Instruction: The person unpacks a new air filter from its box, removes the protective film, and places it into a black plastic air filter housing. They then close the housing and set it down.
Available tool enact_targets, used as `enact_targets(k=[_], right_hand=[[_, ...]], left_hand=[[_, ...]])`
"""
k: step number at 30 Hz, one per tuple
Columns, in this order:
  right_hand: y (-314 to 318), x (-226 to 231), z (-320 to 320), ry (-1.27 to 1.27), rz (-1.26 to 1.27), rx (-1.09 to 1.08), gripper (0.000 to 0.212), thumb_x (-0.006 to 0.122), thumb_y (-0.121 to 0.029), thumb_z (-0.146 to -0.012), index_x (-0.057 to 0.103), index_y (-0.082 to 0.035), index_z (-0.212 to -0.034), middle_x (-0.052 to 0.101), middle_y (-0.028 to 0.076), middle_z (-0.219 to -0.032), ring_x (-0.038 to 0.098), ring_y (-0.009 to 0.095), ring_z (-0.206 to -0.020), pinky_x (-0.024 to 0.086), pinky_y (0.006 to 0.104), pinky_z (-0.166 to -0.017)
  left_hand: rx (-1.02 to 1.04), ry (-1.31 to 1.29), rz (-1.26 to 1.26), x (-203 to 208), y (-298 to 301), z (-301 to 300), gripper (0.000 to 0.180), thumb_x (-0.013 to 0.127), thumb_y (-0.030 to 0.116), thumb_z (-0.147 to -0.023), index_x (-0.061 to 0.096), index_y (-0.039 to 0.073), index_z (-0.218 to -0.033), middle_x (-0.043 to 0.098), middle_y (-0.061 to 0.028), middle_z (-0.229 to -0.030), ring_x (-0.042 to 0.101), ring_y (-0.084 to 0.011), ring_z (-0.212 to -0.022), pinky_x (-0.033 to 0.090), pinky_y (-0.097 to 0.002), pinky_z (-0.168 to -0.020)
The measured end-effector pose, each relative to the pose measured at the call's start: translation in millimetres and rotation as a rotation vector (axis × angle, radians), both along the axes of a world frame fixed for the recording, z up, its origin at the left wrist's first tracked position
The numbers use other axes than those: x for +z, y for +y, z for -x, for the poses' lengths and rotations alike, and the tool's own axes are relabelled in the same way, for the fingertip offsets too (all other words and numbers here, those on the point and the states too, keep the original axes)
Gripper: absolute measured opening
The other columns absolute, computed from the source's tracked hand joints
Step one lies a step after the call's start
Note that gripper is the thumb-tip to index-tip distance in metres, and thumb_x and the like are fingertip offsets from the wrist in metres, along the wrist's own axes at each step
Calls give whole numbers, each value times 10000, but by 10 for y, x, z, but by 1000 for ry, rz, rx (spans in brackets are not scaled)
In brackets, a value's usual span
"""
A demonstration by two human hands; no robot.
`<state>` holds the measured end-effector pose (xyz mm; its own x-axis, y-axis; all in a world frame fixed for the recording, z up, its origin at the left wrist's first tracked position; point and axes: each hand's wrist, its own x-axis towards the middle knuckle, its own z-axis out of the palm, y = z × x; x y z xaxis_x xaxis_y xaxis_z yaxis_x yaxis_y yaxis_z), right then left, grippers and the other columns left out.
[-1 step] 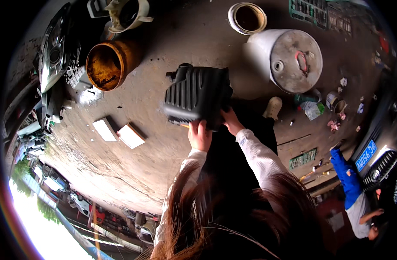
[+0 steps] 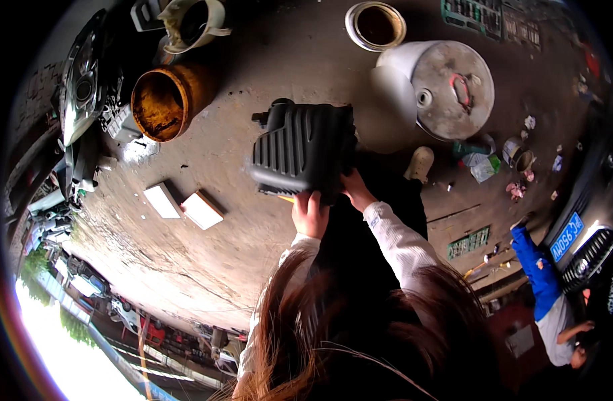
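Note:
A black ribbed plastic box that looks like a car air filter housing (image 2: 296, 147) is held up in front of me. At its near edge, my left hand (image 2: 310, 214) grips the rim with the fingers curled round it. A small bit of yellow shows beside those fingers under the edge. My right hand (image 2: 357, 190) holds the right near corner, its fingertips partly hidden behind the dark side of the housing. Both forearms are in white sleeves.
White-sided flat pieces (image 2: 203, 210) lie on the floor at left. Beyond are a rusty orange drum (image 2: 161, 103), a white drum (image 2: 453, 90) and an open can (image 2: 376, 27). Litter (image 2: 483, 167) and a green grate (image 2: 468, 242) lie right, near a dark car (image 2: 577, 247) and a person (image 2: 550, 301).
The housing has tilted slightly in my hands, its near side shifting a little toward me. Both hands keep their hold.

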<state>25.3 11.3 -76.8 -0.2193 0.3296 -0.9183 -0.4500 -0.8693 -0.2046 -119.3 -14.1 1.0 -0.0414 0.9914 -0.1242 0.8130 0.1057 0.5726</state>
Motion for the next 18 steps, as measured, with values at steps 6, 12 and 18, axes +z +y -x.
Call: enact_targets(k=[6, 12, 18], right_hand=[[-378, 369, -421, 43, 17, -225, 348, 555, -280, -945, 524, -102, -1242, 617, 3, -1068, 603, 66, -862, 494, 258, -712], [-244, 1120, -993, 101, -16, -371, 266, 435, -292, -1009, 573, -130, -1170, 637, -30, -985, 601, 55, -862, 491, 226, -732], [-484, 1361, -1622, 278, -254, -531, 383, 471, -331, -983, 517, -90, -1277, 604, 53, -1148, 572, 147, -1055, 449, 303, -933]], left_hand=[[-87, 7, -148, 604, 64, -657, 390, 728, 65, -672, 580, 44, -1032, 588, -124, -957, 610, -325, -798, 521, -400, -652], [-225, 83, -341, 1253, -319, -954, 327, 772, 131, -698, 592, 36, -953, 613, -111, -899, 619, -286, -748, 522, -383, -651], [-394, -85, -534, 1377, -707, -1474, 294, 779, 93, -646, 606, 71, -883, 602, -90, -895, 608, -257, -734, 507, -370, -622]])
